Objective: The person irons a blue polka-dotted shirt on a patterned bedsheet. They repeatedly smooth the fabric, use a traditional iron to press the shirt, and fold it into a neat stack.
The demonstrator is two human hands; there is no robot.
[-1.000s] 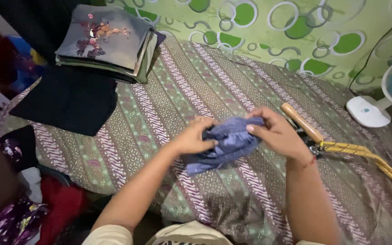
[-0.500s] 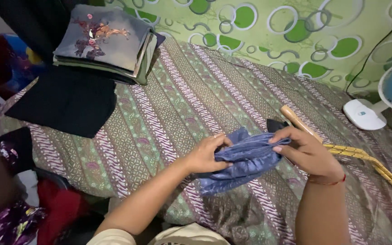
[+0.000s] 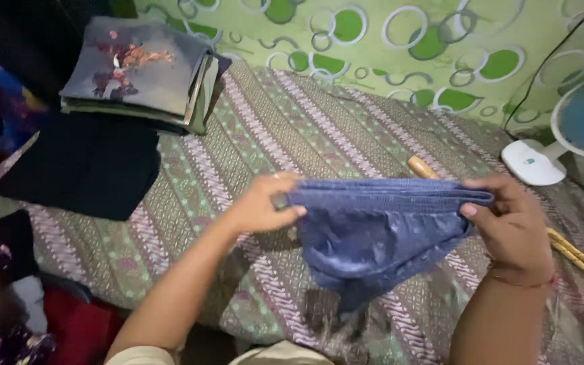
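Observation:
A small blue shiny garment (image 3: 373, 233) with a ribbed waistband hangs stretched out flat between both hands, above a patterned green and pink bed cover (image 3: 251, 142). My left hand (image 3: 261, 203) pinches the left end of the waistband. My right hand (image 3: 512, 226) grips the right end, a red thread around its wrist. The lower part of the garment droops toward the cover.
A stack of folded clothes (image 3: 140, 71) lies at the back left, with a dark cloth (image 3: 82, 169) in front of it. A wooden-handled broom (image 3: 576, 253) lies at the right, partly behind my right hand. A white fan (image 3: 576, 132) stands at the far right.
The garment was bunched between my hands; my hands have since pulled apart and spread it wide by its waistband, lifting it closer to the camera.

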